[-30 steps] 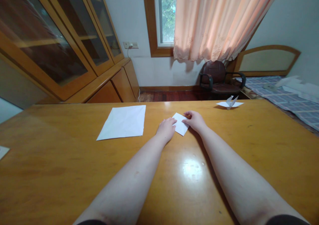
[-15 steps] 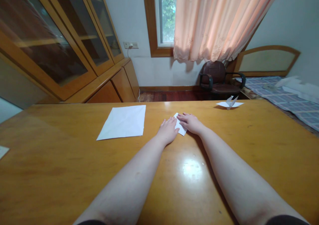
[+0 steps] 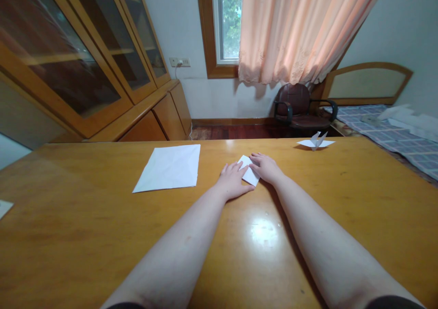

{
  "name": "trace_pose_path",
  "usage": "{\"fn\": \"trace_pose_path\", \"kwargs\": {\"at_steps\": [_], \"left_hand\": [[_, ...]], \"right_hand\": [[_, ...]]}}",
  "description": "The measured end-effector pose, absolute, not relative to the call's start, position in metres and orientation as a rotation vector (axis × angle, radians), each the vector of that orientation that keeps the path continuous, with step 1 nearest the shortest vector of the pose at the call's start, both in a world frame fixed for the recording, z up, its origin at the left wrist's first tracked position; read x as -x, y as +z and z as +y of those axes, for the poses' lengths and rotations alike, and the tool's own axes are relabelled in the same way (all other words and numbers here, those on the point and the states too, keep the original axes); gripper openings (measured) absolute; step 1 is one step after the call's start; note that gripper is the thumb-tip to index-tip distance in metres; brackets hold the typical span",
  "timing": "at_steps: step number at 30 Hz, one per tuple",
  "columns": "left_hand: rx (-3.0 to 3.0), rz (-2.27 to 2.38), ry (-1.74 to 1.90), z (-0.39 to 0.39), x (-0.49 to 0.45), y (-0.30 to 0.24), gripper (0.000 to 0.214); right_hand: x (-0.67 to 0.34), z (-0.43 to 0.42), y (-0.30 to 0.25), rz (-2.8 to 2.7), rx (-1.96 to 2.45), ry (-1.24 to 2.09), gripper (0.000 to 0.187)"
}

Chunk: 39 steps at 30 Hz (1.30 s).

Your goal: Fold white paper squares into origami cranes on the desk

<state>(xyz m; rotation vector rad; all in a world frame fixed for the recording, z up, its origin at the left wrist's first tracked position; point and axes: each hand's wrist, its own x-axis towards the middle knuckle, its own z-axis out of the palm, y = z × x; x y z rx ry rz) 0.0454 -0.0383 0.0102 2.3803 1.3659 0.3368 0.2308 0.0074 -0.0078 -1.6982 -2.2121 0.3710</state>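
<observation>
A small folded piece of white paper [image 3: 249, 174] lies on the wooden table [image 3: 102, 236] just beyond the middle. My left hand [image 3: 232, 180] rests flat on its left edge, fingers stretched out and pressing down. My right hand [image 3: 265, 167] lies on its right side, fingers extended flat over the fold. Both hands cover much of the paper, so only a narrow strip shows between them. Neither hand lifts or grips it.
A flat white sheet [image 3: 170, 167] lies to the left of my hands. A finished folded paper figure [image 3: 315, 141] stands at the table's far right edge. A corner of another paper [image 3: 4, 207] shows at the left edge. A dark armchair [image 3: 301, 108], a bed and glass-door cabinets stand behind.
My right hand has gone from pinching the paper's upper corner to lying flat on it. My left hand has slid further onto the paper. More of the paper is now covered.
</observation>
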Motion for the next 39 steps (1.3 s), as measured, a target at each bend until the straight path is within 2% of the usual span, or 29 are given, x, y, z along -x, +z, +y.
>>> {"fn": "trace_pose_path", "kwargs": {"at_steps": [8,14,19,24,31,35,39], "left_hand": [[-2.351,1.396,0.47,-0.036,-0.046,0.01,0.038],[-2.292,1.389,0.582,-0.032,-0.046,0.008,0.024],[-2.292,1.296,0.64,-0.029,-0.044,0.009,0.021],[-2.185,1.373,0.708,-0.028,-0.043,0.01,0.02],[-1.924,1.442,0.908,-0.028,-0.042,0.008,0.014],[-1.88,1.528,0.942,-0.027,-0.042,0.009,0.017],[-1.902,1.555,0.92,-0.027,-0.042,0.011,0.019]], "right_hand": [[-0.23,0.006,-0.005,-2.178,1.688,0.385,0.044],[-0.229,0.006,-0.005,-2.123,1.665,0.433,0.04],[-0.23,0.005,-0.004,-1.977,1.57,0.591,0.035],[-0.229,0.002,-0.004,-1.778,1.433,0.817,0.047],[-0.229,0.0,-0.006,-1.681,1.249,0.882,0.053],[-0.228,-0.003,-0.001,-1.8,1.207,0.997,0.044],[-0.224,-0.006,0.004,-1.904,1.357,0.904,0.031]]}}
